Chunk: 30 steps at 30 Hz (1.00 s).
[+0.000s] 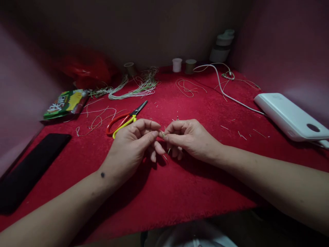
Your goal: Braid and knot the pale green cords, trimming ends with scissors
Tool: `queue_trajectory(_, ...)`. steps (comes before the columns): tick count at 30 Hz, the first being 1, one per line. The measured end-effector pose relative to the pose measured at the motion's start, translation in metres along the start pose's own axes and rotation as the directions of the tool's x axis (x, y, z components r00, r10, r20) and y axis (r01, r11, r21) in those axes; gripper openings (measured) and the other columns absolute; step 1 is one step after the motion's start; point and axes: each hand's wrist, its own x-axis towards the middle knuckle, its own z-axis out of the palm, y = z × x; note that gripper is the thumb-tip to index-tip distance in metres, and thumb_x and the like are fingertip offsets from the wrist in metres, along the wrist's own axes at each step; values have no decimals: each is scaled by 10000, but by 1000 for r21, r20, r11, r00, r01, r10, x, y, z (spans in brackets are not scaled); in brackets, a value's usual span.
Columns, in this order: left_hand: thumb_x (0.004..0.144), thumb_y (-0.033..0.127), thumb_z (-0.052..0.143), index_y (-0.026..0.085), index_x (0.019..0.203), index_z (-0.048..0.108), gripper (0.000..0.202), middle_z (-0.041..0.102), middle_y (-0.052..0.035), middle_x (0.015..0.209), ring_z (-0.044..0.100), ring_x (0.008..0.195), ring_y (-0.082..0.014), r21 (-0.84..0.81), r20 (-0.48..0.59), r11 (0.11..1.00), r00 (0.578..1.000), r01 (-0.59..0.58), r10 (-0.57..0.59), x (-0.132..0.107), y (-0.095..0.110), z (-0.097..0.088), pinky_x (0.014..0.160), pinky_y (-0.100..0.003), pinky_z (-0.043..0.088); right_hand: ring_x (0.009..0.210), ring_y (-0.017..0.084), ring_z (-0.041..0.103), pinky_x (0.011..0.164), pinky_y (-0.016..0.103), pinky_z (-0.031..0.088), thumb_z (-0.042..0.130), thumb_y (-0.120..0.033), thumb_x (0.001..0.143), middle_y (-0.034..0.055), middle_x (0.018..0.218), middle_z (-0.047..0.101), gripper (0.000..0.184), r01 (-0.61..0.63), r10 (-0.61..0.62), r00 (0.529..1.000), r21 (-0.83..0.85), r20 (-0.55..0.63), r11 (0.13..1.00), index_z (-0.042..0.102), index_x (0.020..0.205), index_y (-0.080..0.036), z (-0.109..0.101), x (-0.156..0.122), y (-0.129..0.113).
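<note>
Table (144, 202) covered in mottled red. Pinched thread (163, 135) seen as green. Scissors (132, 114) marked red and yellow at the handles, dark grey at the blades. Thread bundle (136, 93) streaked white and green. Packet (66, 103) printed green, yellow, white characters. Power bank (290, 115) finished in white, dark oval noted. Cable (221, 90) logged white; front-left slab (36, 168), black; plastic bag (87, 68), red. Bottle (220, 54) tagged white, dark-banded.

small craft corner: cloth-covered table (159, 202), thread spools (177, 65), scissors (134, 112)
</note>
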Motion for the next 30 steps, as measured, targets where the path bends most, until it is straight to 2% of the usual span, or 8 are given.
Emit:
queue_trajectory(4, 819, 186, 595, 139, 909, 567, 105, 646, 2, 551, 553, 385, -99, -101, 49, 992, 996, 80, -75, 6, -3, -3, 377, -182, 429, 410, 80, 548, 378, 169, 443, 553, -188, 828, -19, 527, 587, 108, -7, 6, 1000, 38, 26, 999, 574, 740, -130, -2, 1, 0)
queue_trajectory(8, 832, 197, 591, 122, 868, 610, 86, 636, 0, 552, 560, 404, -86, -137, 132, 985, 988, 103, -85, 8, -5, -3, 377, -159, 418, 398, 79, 546, 377, 173, 441, 548, -184, 819, -15, 547, 602, 84, -25, 23, 999, 56, 38, 998, 571, 756, -133, -2, 1, 1)
queue_trajectory(14, 829, 162, 581, 116, 802, 589, 54, 629, 3, 539, 550, 391, -83, -117, 86, 988, 993, 95, -86, 7, -5, -3, 382, -166, 419, 405, 78, 549, 376, 168, 439, 553, -190, 811, -12, 549, 603, 94, -25, 22, 999, 62, 44, 998, 570, 738, -134, -2, 2, 2)
queue_trajectory(19, 824, 195, 604, 129, 755, 568, 102, 632, 6, 562, 551, 406, -84, -67, 75, 994, 993, 92, -87, 7, -5, -3, 393, -177, 430, 392, 72, 541, 369, 160, 441, 538, -178, 820, -15, 544, 606, 72, -47, 45, 998, 55, 41, 997, 558, 762, -140, -2, 2, 1)
queue_trajectory(26, 816, 227, 614, 138, 767, 564, 114, 635, 7, 571, 560, 413, -91, -3, 78, 997, 994, 76, -76, 6, -4, -2, 394, -183, 427, 396, 73, 540, 367, 155, 441, 544, -145, 813, -16, 527, 601, 57, -87, 87, 996, -6, 11, 996, 558, 758, -140, 0, 3, -1)
queue_trajectory(30, 816, 218, 605, 137, 775, 566, 98, 629, 11, 557, 562, 410, -91, 22, 83, 998, 995, 54, -56, 6, -5, -2, 392, -179, 423, 411, 74, 544, 376, 163, 446, 608, -240, 807, -5, 554, 610, 145, -41, 41, 999, -10, 32, 999, 562, 716, -135, -1, 2, -2)
